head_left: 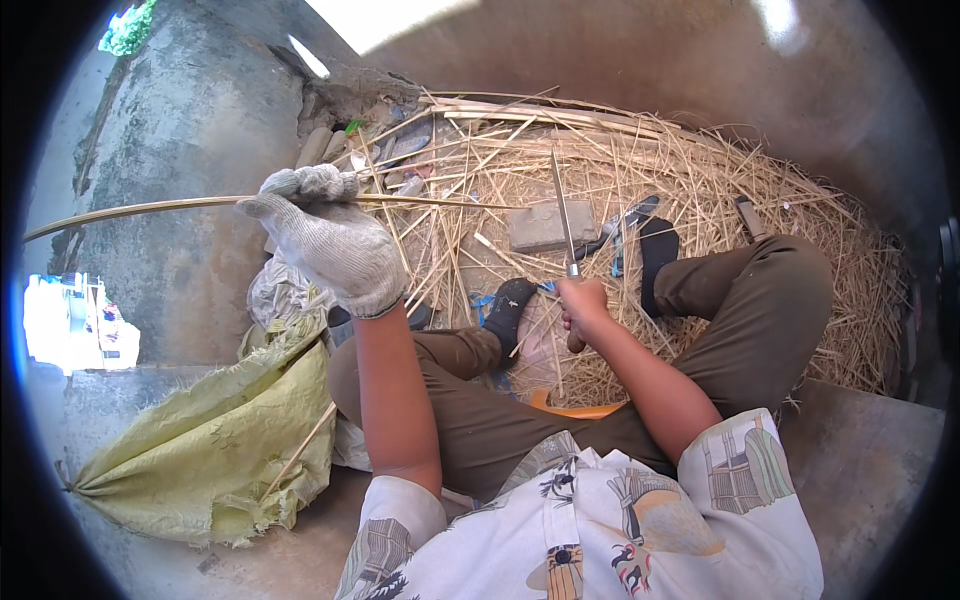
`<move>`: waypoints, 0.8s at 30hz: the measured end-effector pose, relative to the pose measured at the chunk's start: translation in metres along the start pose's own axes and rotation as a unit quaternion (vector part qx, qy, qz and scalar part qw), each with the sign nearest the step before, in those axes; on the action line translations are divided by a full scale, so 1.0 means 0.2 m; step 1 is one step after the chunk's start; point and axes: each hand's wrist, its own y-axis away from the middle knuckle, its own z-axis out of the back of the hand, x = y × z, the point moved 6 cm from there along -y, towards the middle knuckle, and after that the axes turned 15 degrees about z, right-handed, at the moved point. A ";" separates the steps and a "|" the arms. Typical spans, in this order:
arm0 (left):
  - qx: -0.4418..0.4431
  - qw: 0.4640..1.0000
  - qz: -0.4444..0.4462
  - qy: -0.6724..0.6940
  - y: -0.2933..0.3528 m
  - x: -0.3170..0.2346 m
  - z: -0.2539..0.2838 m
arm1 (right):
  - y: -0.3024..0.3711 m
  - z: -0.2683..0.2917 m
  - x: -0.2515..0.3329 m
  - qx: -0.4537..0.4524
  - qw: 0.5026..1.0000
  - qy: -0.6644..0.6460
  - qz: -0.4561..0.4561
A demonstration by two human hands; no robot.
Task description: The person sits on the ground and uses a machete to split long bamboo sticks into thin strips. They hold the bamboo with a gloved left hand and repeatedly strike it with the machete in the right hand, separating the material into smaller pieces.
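Observation:
My left hand (pixel 335 240), in a pale knitted work glove, is closed round a long thin bamboo strip (pixel 140 208). One end of the strip runs out past the left wall, and the other points right over the littered floor. Bare and closed, my right hand (pixel 588 305) grips a knife (pixel 563 215) by its wooden handle, the long narrow blade pointing up and away from me. The blade stands apart from the strip's right end. Beyond my feet, a grey brick (pixel 540 228) lies behind the blade.
Bamboo shavings and split strips (pixel 740 210) cover the floor ahead and right. A yellow-green woven sack (pixel 220 430) slumps at my left. Slippers (pixel 632 215) lie by my socked feet. Concrete walls (pixel 200 130) close in left and ahead.

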 end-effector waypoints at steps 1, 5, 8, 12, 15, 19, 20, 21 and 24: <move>0.010 1.000 0.001 -0.019 0.01 -0.01 0.00 | 0.01 -0.01 0.02 0.014 1.000 0.009 0.017; 0.003 0.994 -0.009 -0.105 0.06 -0.07 -0.05 | -0.02 -0.01 0.02 0.025 0.983 0.115 0.141; -0.012 0.990 -0.029 -0.140 0.09 -0.05 -0.05 | 0.03 -0.06 0.06 0.037 0.957 0.171 0.232; 0.020 0.996 -0.020 -0.089 0.11 -0.04 -0.05 | 0.15 -0.12 0.13 0.127 0.939 0.209 0.243; 0.105 0.994 -0.009 -0.040 0.14 -0.12 -0.10 | 0.16 -0.12 0.14 0.128 0.929 0.236 0.255; 0.173 0.985 -0.006 0.022 0.12 -0.14 -0.10 | 0.17 -0.12 0.16 0.134 0.931 0.231 0.250; 0.121 0.992 -0.019 -0.038 0.13 -0.11 -0.10 | 0.16 -0.12 0.15 0.141 0.932 0.230 0.242; 0.069 0.992 -0.034 -0.098 0.14 -0.09 -0.10 | 0.17 -0.12 0.16 0.148 0.934 0.227 0.234; 0.039 0.988 -0.048 -0.144 0.12 -0.11 -0.11 | 0.21 -0.14 0.17 0.143 0.922 0.247 0.263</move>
